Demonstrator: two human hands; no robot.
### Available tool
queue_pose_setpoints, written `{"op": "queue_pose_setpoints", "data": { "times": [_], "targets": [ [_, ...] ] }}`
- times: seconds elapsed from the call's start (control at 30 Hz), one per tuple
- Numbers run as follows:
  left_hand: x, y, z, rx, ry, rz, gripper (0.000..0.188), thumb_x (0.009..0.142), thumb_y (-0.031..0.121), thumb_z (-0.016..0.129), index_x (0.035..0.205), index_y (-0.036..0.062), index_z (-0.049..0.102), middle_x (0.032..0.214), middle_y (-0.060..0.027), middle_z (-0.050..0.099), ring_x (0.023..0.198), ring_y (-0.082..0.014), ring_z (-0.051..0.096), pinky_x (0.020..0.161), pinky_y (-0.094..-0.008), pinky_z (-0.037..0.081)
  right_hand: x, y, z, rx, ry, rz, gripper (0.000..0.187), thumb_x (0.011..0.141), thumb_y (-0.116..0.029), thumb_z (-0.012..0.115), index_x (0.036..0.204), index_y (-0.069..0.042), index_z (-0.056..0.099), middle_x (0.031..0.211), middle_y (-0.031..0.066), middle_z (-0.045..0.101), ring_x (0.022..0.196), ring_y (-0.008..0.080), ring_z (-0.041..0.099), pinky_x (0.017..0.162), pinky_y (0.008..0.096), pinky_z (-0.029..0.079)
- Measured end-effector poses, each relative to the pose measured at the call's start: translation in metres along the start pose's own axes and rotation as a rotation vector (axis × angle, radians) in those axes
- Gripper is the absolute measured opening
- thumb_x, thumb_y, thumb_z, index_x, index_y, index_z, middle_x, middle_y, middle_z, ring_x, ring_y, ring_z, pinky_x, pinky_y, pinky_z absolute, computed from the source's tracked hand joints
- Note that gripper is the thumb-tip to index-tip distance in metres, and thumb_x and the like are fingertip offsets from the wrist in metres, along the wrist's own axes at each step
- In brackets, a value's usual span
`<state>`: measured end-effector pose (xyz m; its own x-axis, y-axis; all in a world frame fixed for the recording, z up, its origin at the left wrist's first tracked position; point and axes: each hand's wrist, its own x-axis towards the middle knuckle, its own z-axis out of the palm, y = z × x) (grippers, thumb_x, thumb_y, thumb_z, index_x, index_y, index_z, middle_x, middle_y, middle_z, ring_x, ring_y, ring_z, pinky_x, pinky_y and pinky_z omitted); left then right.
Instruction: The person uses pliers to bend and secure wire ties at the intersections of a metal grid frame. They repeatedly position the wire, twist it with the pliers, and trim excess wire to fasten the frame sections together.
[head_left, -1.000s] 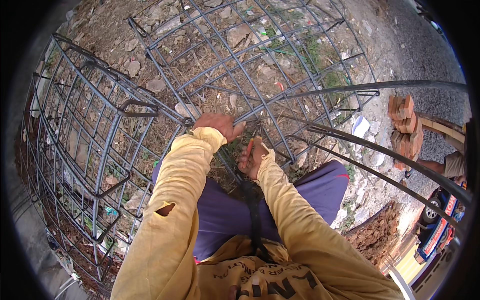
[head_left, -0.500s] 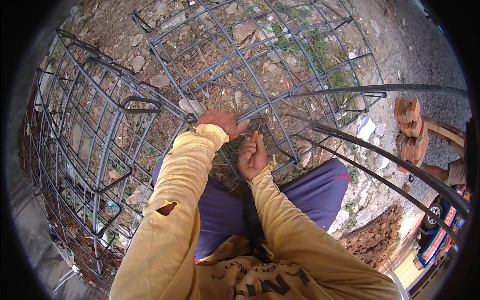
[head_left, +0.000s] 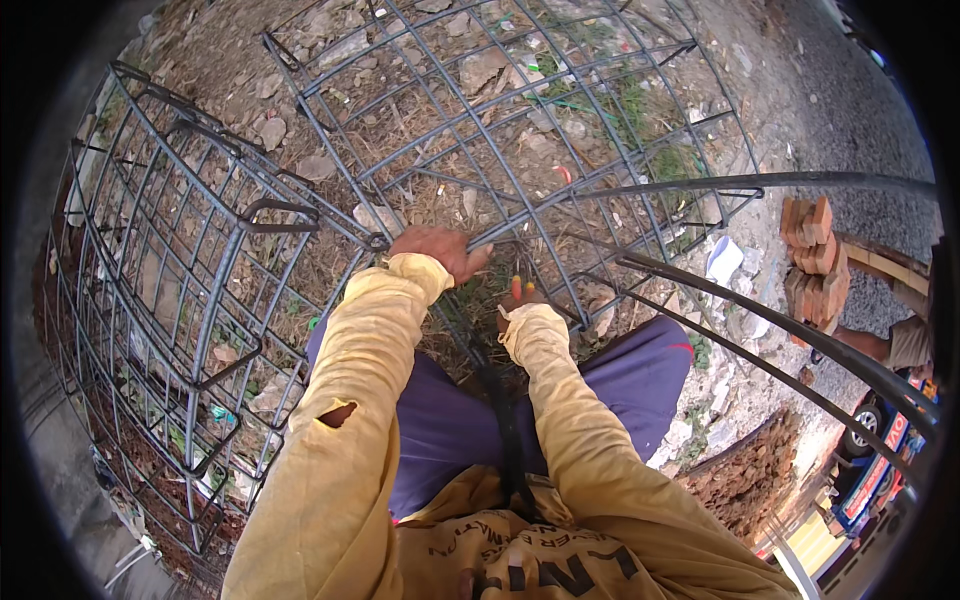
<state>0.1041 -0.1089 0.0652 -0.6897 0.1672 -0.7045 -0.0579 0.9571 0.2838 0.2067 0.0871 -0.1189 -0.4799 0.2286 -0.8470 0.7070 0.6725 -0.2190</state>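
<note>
My left hand [head_left: 436,252] is closed around a grey steel bar at the near edge of a rebar cage [head_left: 484,122], its thumb pointing right. Just right of and below it, my right hand [head_left: 522,301] grips pincers [head_left: 517,284] with orange and yellow handles. The dark jaws reach up to the bars beside my left thumb and are hard to make out. My right fingers are partly hidden behind the wrist and the frayed yellow cuff. Any wire at the joint is too small to tell.
A second rebar cage [head_left: 190,290] with bent hoops stands close on my left. Long dark bars [head_left: 760,292] run out to the right. Beyond them are stacked bricks [head_left: 815,262], another person's hand [head_left: 862,345] and a blue vehicle [head_left: 880,455]. Rubble and dry grass cover the ground.
My right hand has turned over, its back and wrist now hiding most of the fingers, and two handle tips show instead of one. My left hand stays on the bar.
</note>
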Motion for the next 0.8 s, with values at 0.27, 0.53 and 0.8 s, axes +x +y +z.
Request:
{"op": "queue_pose_setpoints", "data": {
  "times": [0.27, 0.53, 0.8],
  "targets": [
    [-0.004, -0.007, 0.005, -0.010, 0.009, -0.034, 0.060, 0.092, 0.058, 0.038, 0.095, 0.0074, 0.071, 0.087, -0.0203, 0.069, 0.089, -0.0390, 0.066, 0.082, -0.0495, 0.050, -0.043, -0.027, -0.039, -0.026, -0.203, -0.059, 0.046, 0.092, -0.042, 0.054, 0.115, -0.003, 0.058, 0.103, 0.0161, 0.063, 0.092, 0.0323, 0.062, 0.079, 0.0416, 0.049],
    [-0.003, -0.007, 0.007, 0.016, 0.002, -0.039, 0.060, 0.092, 0.057, 0.038, 0.096, 0.0064, 0.071, 0.087, -0.0207, 0.069, 0.087, -0.0388, 0.066, 0.081, -0.0493, 0.050, -0.086, -0.033, -0.060, 1.586, -0.802, 0.254, 0.040, 0.093, -0.047, 0.056, 0.100, -0.007, 0.056, 0.076, 0.0019, 0.051, 0.061, 0.0147, 0.050, 0.051, 0.0289, 0.039],
    [0.000, -0.013, 0.014, 0.025, 0.005, -0.027, 0.060, 0.092, 0.058, 0.037, 0.102, 0.0084, 0.070, 0.088, -0.0198, 0.070, 0.087, -0.0392, 0.066, 0.081, -0.0493, 0.050, -0.090, -0.040, -0.057, 1.290, -0.746, 0.292, 0.048, 0.096, -0.047, 0.045, 0.116, -0.004, 0.055, 0.098, 0.0124, 0.060, 0.078, 0.0235, 0.061, 0.070, 0.0400, 0.052]
  ]
}}
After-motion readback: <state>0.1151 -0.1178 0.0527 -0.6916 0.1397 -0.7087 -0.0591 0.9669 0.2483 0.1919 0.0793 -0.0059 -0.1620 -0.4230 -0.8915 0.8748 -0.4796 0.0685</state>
